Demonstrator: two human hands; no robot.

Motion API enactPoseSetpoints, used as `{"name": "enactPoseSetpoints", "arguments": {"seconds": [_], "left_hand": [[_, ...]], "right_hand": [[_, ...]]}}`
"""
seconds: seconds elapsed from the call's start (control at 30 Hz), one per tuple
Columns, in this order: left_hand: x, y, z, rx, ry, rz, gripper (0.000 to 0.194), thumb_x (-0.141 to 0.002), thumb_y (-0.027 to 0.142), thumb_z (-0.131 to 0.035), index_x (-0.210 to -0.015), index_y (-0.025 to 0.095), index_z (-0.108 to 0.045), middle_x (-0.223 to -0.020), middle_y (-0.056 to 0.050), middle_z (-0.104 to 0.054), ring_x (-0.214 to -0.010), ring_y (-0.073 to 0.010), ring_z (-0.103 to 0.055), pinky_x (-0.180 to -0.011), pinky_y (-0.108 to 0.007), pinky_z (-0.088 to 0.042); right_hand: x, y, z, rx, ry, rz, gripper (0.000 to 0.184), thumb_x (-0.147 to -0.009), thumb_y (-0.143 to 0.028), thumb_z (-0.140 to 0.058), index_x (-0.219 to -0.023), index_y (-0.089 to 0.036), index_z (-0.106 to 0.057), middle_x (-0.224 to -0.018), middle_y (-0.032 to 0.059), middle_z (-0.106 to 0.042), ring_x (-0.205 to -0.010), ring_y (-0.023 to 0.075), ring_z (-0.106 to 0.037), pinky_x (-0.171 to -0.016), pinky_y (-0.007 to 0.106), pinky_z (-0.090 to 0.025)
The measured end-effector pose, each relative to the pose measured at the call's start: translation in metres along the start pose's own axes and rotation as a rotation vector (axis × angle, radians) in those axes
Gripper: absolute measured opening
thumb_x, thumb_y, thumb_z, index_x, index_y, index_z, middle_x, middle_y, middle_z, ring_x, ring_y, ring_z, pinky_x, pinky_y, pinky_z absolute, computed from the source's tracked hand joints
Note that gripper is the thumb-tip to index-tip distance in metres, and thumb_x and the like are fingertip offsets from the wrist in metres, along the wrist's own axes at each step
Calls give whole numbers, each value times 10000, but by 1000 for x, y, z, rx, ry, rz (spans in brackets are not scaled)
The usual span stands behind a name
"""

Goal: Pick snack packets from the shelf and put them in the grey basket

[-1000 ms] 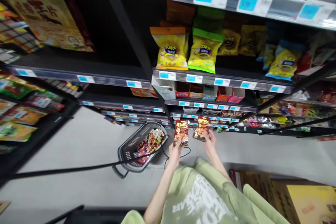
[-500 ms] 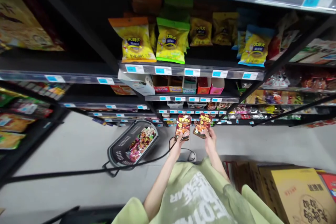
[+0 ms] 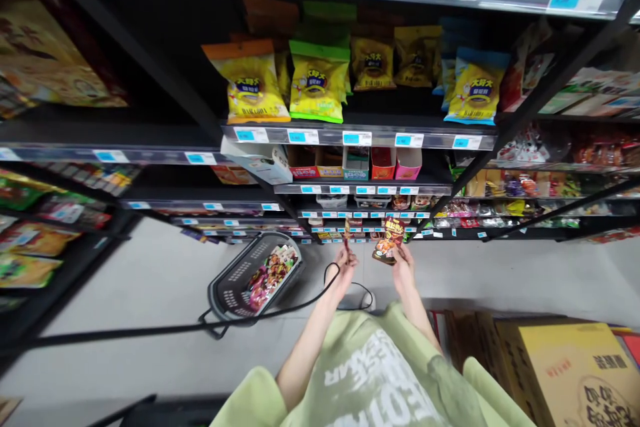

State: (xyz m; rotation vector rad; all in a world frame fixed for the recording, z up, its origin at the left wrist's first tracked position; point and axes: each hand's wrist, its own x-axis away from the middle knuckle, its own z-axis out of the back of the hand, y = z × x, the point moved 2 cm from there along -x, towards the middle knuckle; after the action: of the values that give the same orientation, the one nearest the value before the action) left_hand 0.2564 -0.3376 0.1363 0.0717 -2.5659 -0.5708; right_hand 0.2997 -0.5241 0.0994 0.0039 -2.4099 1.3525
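Observation:
Two dark red snack packets with a food picture are in my hands, in front of the lower shelves. My left hand [image 3: 343,269] grips one snack packet [image 3: 347,237], turned edge-on so that only its narrow side shows. The other snack packet [image 3: 389,240] faces me, slightly tilted, with my right hand [image 3: 403,263] closed on its lower right corner. A small gap separates the two packets. On the floor to the left stands a dark grey shopping basket [image 3: 233,280] with several colourful snack packets [image 3: 273,278] inside.
Shelves ahead hold yellow snack bags [image 3: 320,83] and small open boxes [image 3: 383,163], with price labels along the edges. A black cord [image 3: 150,331] crosses at lower left. Cardboard cartons [image 3: 575,367] stand at lower right, behind my right arm.
My left hand has turned its packet from facing me to edge-on. My right hand still holds its packet, nearly unmoved. The view has shifted slightly.

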Motion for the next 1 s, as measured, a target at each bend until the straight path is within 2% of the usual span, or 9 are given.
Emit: {"name": "enactPoseSetpoints", "arguments": {"seconds": [0.1,0.23,0.33,0.4,0.53,0.63,0.73,0.9,1.0], "left_hand": [[10,4,-12,227,-40,52,236,-950,3,-459,-852,177,-585,-758,19,-551,-527,-56,-506,-555,-186,-441],[24,3,-24,341,-69,5,294,-981,-22,-368,-816,180,-506,-733,43,-467,-466,-31,-424,-522,-154,-411],[29,-1,-28,388,-82,22,284,-985,-25,-360,-853,174,-514,-737,48,-457,-468,-25,-433,-516,-140,-406],[30,-2,-28,401,-85,41,273,-983,-25,-365,-875,173,-519,-738,50,-458,-473,-21,-440,-516,-132,-402],[31,-3,-24,400,-78,51,262,-979,-17,-362,-887,181,-506,-746,47,-473,-480,-24,-446,-516,-133,-405],[32,-3,-21,431,-78,79,261,-992,-9,-338,-957,174,-521,-754,48,-476,-483,-17,-455,-525,-122,-408],[31,-3,-19,411,-79,108,252,-995,8,-351,-1046,167,-539,-741,55,-463,-473,-22,-447,-515,-129,-403],[23,-11,-13,365,-62,168,276,-970,16,-392,-1097,156,-594,-762,31,-533,-499,-34,-476,-525,-149,-421],[13,-19,-5,101,-33,146,191,-922,81,-567,-1075,157,-653,-832,-11,-640,-563,-60,-542,-533,-178,-445]], "right_hand": [[1,0,3,-42,-74,-87,381,-672,-342,-884,-1015,-241,-753,-1047,28,-774,-926,199,-682,-885,370,-532],[4,2,2,-64,-124,-153,304,-701,-329,-876,-971,-252,-757,-984,9,-762,-863,187,-667,-849,353,-543],[7,2,-1,-60,-123,-152,321,-693,-273,-875,-991,-255,-755,-1016,7,-759,-902,188,-670,-864,335,-544],[9,0,-3,-78,-174,-179,304,-718,-232,-847,-1007,-253,-756,-982,3,-759,-843,172,-663,-819,307,-548],[19,-11,-4,-291,-286,-246,202,-828,-198,-723,-1020,-249,-765,-932,-12,-745,-678,112,-597,-677,230,-520],[26,-21,-3,-478,-255,-168,167,-908,-216,-658,-1034,-245,-763,-947,-32,-731,-616,70,-540,-617,173,-479],[31,-25,-3,-594,-236,-135,185,-954,-224,-611,-1064,-223,-760,-949,-26,-728,-587,65,-518,-592,171,-460],[30,-22,-1,-502,-221,-162,238,-962,-247,-583,-1116,-203,-758,-992,7,-744,-608,85,-540,-647,223,-480],[26,-20,-1,-353,-244,-196,246,-878,-241,-675,-1110,-225,-757,-986,11,-756,-623,105,-557,-657,243,-509]]}}
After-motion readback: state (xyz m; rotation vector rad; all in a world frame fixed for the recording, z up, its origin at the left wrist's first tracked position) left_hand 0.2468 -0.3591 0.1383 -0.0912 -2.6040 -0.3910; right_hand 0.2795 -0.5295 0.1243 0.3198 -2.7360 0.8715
